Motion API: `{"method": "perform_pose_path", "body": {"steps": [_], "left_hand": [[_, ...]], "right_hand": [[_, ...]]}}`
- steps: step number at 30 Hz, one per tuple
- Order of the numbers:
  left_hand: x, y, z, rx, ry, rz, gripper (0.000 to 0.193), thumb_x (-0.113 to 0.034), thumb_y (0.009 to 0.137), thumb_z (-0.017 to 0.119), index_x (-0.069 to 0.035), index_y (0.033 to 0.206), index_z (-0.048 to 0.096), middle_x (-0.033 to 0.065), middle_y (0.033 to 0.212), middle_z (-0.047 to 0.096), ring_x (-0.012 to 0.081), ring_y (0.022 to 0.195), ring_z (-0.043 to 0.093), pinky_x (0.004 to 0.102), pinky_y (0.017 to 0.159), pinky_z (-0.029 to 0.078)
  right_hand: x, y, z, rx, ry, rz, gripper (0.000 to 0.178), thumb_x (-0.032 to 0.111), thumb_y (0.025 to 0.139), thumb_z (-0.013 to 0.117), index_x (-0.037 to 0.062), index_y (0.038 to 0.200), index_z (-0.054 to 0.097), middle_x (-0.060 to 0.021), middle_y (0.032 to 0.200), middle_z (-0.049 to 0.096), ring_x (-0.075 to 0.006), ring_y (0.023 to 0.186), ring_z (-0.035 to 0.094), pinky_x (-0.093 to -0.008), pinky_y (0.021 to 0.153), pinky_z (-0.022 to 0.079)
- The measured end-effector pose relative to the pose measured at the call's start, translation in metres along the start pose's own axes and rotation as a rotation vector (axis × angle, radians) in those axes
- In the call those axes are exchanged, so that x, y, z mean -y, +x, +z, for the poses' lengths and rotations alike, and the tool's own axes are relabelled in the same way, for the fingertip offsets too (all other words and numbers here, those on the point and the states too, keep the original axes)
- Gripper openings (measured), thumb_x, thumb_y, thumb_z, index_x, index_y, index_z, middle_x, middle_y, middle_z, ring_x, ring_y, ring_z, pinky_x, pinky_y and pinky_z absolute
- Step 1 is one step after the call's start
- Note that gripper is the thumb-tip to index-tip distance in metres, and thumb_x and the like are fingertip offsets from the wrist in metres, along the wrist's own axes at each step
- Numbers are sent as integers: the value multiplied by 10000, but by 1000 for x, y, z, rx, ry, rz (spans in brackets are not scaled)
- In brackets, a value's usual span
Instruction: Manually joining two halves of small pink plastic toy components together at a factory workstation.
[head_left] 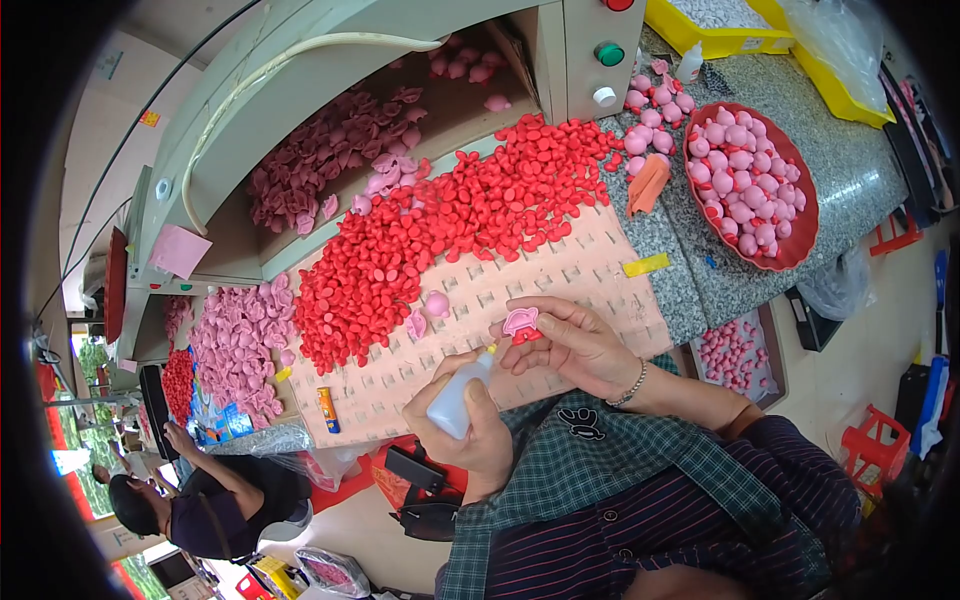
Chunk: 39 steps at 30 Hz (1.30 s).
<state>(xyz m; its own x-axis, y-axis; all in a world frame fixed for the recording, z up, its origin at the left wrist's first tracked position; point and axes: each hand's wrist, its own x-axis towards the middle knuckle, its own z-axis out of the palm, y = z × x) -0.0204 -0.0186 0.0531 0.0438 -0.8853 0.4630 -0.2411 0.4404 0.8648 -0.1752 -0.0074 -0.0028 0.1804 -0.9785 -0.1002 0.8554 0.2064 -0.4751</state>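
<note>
Inspecting both hands, I find my left grip wrapped around a translucent squeeze bottle, its yellow tip pointing up, near my right grip. That right grip is clamped, thumb against fingers, on a pink piece with red parts at its lower edge, above the slotted belt. Contact between tip and piece cannot be confirmed. In my judgement, the step in hand is dispensing liquid, probably adhesive, onto this piece; the next move calls for steady alignment and a light squeeze. Loose red pieces lie heaped beyond, within reach.
</note>
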Motion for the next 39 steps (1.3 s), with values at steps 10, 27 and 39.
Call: {"method": "perform_pose_path", "body": {"steps": [10,27,39], "left_hand": [[0,-1,3,-19,4,57,230,20,912,605,70,1051,430,270,962,626,310,879,674,400,808,558],[0,1,0,-13,5,81,238,-8,916,635,68,1031,442,257,946,639,293,861,679,370,801,551],[-4,2,0,23,27,77,247,5,917,632,62,1047,430,280,978,639,299,895,679,384,824,548]], "right_hand": [[0,0,0,-27,-46,-36,392,189,1055,447,25,1411,452,-227,1299,592,-281,1038,678,-401,905,552],[1,0,4,-26,-48,-39,388,199,1053,455,33,1404,460,-232,1303,590,-296,1035,682,-404,898,553],[-1,0,3,-22,-86,-48,381,195,1056,445,36,1402,463,-224,1308,590,-292,1042,682,-400,891,559]]}}
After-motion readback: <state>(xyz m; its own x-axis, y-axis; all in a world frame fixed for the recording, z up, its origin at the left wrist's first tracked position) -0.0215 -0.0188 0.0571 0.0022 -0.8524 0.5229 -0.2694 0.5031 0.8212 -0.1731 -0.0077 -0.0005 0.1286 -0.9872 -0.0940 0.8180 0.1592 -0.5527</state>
